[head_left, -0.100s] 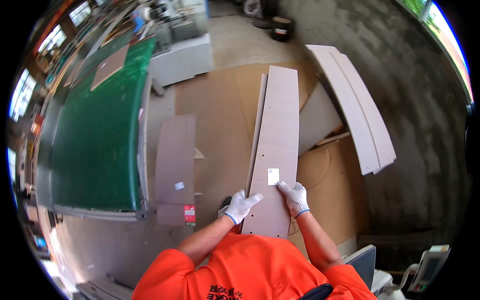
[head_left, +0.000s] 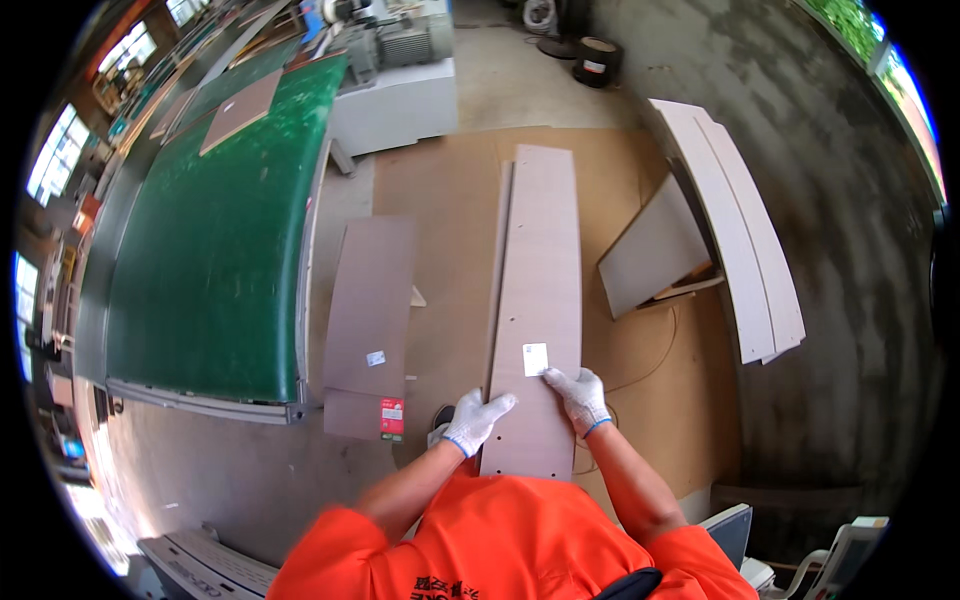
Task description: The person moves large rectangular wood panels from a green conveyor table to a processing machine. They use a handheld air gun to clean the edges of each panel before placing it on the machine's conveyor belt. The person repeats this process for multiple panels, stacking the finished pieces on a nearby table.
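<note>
Both my hands wear white knit gloves with blue cuffs. Between them I carry long light-brown wooden boards (head_left: pixel 540 260), stacked and slightly offset, pointing away from my body. Small dark holes and a white label (head_left: pixel 535 359) show on the upper board. My left hand (head_left: pixel 479 421) grips the left edge with its thumb on top; my right hand (head_left: pixel 578 399) holds the right edge, its thumb beside the label. The fingers underneath are hidden. The near end of the boards meets my orange shirt.
A green-topped conveyor (head_left: pixel 210 260) stands left, with a stack of brown boards (head_left: pixel 370 290) beside it. At right, pale boards (head_left: pixel 735 220) rest above a grey panel (head_left: pixel 655 245) near the concrete wall (head_left: pixel 840 250). Cardboard (head_left: pixel 450 180) covers the floor. Machine equipment (head_left: pixel 845 560) is at lower right.
The view has turned slightly, so the conveyor and side stacks appear further right. The held boards' far end has swung a little left; both hands keep their grip.
</note>
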A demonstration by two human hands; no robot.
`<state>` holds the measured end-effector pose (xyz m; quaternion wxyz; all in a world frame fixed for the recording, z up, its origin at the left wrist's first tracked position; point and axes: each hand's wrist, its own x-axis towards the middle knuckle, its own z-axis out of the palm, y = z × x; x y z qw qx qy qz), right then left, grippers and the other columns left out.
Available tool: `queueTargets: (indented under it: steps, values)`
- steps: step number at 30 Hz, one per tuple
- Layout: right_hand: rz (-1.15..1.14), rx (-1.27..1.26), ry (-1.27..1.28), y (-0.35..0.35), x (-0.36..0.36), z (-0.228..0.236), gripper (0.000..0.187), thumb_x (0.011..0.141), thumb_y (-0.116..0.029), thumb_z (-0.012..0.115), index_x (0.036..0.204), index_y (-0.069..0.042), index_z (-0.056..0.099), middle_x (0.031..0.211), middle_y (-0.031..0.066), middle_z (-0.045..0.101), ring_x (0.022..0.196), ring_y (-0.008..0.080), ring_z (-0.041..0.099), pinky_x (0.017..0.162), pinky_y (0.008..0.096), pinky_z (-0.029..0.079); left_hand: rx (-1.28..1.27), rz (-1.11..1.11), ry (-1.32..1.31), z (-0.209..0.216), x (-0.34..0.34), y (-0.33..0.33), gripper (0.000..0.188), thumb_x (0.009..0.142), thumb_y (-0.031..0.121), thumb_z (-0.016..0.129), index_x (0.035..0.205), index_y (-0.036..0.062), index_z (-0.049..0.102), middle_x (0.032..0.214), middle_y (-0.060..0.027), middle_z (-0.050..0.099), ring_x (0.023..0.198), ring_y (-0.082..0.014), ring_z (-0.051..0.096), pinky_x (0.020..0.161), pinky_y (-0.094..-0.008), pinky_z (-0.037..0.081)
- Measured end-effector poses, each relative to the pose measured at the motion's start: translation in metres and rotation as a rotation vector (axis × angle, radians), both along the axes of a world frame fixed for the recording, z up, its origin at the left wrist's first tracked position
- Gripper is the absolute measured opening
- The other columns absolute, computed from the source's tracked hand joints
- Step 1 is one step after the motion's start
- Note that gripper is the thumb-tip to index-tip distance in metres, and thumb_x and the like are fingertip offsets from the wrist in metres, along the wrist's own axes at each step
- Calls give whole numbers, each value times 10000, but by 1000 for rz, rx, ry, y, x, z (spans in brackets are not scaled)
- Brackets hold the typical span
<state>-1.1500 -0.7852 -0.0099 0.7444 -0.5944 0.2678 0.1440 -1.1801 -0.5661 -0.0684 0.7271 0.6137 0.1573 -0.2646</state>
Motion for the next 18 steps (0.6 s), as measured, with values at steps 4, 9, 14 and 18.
queueTargets:
  steps: [4,9,14,18]
  values:
    - [245,-74,101,93,9,-36,494,850,-279,858,1088,119,688,979,156,740,795,187,701,702,336,589,13,224,60,-16,-37,88,405,898,269,788,1104,-69,704,1010,-108,738,887,-172,687,787,-343,559]
    - [391,-85,139,223,11,-105,549,834,-341,863,1099,113,705,970,158,752,824,202,718,733,348,592,-4,394,63,-55,-61,206,345,917,219,769,1129,-46,706,1043,-88,729,922,-161,682,824,-339,556]
    - [363,-162,210,336,-4,-167,560,838,-358,850,1071,129,701,960,175,752,814,223,722,725,358,592,99,329,207,-109,-72,324,357,923,238,758,1162,-23,708,1056,-54,721,943,-148,664,860,-331,541]
    - [347,-77,245,392,-10,-204,591,850,-350,845,1145,132,672,1057,177,742,914,217,709,819,349,569,278,349,261,-158,-117,380,465,912,293,777,1227,-32,673,1143,-73,702,1035,-157,643,909,-364,526]
